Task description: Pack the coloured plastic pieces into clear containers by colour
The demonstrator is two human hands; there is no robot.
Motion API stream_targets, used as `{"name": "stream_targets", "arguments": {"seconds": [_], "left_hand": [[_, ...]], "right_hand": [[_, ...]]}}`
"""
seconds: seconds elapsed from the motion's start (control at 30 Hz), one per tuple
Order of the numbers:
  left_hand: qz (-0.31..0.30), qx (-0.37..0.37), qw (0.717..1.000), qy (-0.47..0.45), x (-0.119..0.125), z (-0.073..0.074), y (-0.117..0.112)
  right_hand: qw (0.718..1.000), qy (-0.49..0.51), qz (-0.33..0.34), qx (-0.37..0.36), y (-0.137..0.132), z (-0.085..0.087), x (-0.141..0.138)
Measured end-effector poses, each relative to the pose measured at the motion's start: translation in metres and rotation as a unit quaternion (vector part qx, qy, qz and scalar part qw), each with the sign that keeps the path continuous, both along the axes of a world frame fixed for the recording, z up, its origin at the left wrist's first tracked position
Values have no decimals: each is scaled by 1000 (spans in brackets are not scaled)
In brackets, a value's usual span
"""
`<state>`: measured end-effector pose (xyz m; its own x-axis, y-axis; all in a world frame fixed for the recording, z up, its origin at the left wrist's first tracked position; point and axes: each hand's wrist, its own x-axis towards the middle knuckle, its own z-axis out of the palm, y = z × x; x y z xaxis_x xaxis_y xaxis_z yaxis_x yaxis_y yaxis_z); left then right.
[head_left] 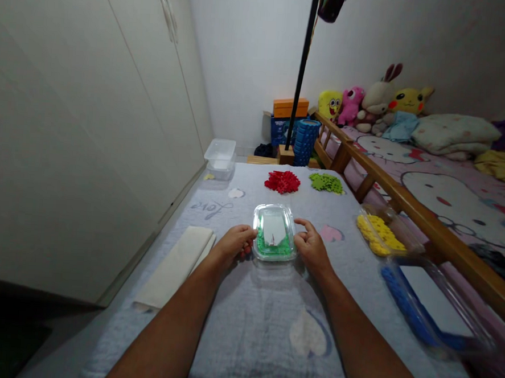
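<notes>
A clear plastic box with green pieces and a white card inside sits on the grey cloth in front of me. My left hand grips its left side with curled fingers. My right hand holds its right side, index finger stretched along the rim. The box lid is on.
Piles of red pieces and green pieces lie farther back. Clear boxes with yellow pieces and blue pieces stand at the right by the wooden bed rail. A folded white cloth lies left; an empty box sits far left.
</notes>
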<state>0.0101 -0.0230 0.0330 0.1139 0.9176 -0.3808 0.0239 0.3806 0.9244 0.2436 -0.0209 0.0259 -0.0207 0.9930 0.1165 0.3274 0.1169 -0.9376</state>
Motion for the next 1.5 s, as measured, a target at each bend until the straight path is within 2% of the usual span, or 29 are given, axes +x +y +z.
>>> {"name": "stream_targets", "arguments": {"seconds": [0.13, 0.37, 0.53, 0.77, 0.97, 1.17, 1.3, 1.4, 1.5], "left_hand": [[5, 16, 999, -43, 2, -1, 1], [9, -6, 992, -125, 1, -5, 2], [31, 30, 985, -166, 6, -13, 4], [61, 32, 983, -170, 10, -17, 7], [63, 35, 982, -173, 10, -15, 6], [70, 22, 983, -169, 9, -10, 3], [34, 6, 990, -134, 7, -6, 1], [-10, 12, 997, -81, 6, -5, -2], [-24, 22, 998, -53, 6, -4, -4]], "right_hand": [[999, 37, 4, -22, -1, 2, -2], [997, 72, 6, -41, 2, -2, -2], [992, 112, 10, -53, 4, -4, -3], [993, 99, -5, -71, 0, 4, -1], [982, 76, 82, -155, -3, 10, 5], [977, 101, 96, -163, -6, 13, 6], [974, 136, 87, -158, -4, 11, 8], [972, 151, 87, -158, -2, 9, 10], [971, 154, 86, -158, -2, 8, 10]]}}
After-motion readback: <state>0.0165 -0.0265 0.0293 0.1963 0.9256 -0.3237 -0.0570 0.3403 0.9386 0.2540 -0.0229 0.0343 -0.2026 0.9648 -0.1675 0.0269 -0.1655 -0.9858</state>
